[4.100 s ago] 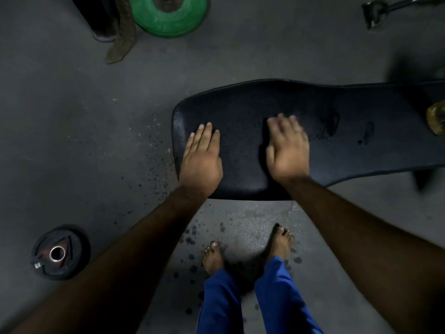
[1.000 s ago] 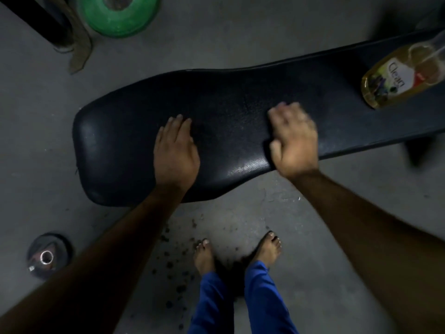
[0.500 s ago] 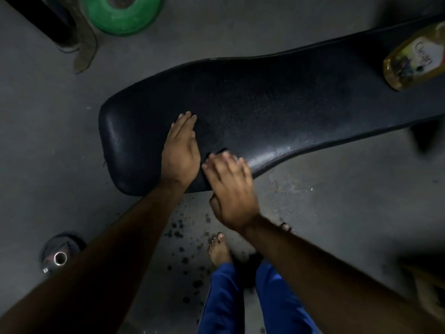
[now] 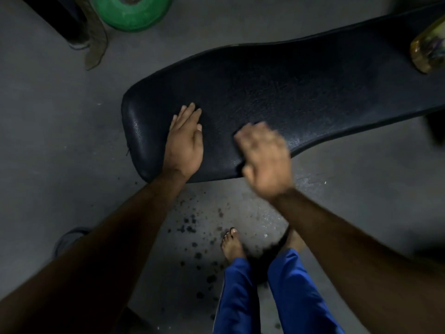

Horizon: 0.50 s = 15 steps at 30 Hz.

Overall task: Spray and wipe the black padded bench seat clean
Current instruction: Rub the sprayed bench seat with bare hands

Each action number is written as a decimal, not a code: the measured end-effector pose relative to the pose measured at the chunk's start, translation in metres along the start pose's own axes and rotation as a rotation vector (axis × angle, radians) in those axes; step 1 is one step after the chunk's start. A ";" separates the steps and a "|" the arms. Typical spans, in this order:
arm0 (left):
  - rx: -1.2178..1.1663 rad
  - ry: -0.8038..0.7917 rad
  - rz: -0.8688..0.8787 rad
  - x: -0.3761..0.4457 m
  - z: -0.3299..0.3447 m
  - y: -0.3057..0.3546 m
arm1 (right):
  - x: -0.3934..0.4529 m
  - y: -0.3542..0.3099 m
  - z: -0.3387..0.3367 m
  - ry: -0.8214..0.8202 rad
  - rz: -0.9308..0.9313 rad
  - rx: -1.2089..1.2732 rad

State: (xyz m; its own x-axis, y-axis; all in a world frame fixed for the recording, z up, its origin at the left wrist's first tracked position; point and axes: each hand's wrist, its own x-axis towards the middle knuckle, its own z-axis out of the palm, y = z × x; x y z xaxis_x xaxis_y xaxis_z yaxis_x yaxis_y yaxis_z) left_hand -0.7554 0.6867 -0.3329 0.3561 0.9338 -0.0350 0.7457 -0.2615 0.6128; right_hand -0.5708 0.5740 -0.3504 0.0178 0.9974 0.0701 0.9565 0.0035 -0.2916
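**Bench seat, two hands on pad**

Black padded seat, lying aslant across grey floor, rounded end to the left. Left hand flat on pad near that end, fingers straight and together. Right hand blurred at near edge, fingers bent; whether clamped on anything cannot be told. Yellow bottle lying on surface at far right. Green plate on floor beyond. Bare feet, blue trousers below.

The black padded bench seat bore a yellowish bottle, probably lying on its side, at its far right end, and both hands pressed near its rounded end.
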 end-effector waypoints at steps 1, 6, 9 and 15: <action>0.008 0.003 0.000 0.000 0.002 0.000 | 0.002 -0.004 -0.005 0.039 0.229 0.062; 0.024 0.039 0.046 -0.003 0.016 0.023 | -0.025 -0.043 0.009 -0.122 -0.286 0.038; -0.006 0.049 0.049 0.000 0.027 0.035 | -0.003 0.034 0.000 0.005 -0.224 0.006; 0.063 0.039 0.076 0.000 0.053 0.062 | -0.014 0.014 -0.008 -0.057 -0.069 0.153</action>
State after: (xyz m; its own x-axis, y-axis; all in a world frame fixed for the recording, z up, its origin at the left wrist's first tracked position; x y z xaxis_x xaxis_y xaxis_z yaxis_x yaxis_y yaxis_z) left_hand -0.6790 0.6576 -0.3366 0.3919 0.9191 0.0410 0.7516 -0.3455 0.5618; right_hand -0.5553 0.5595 -0.3476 -0.0667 0.9969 0.0424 0.8993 0.0785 -0.4302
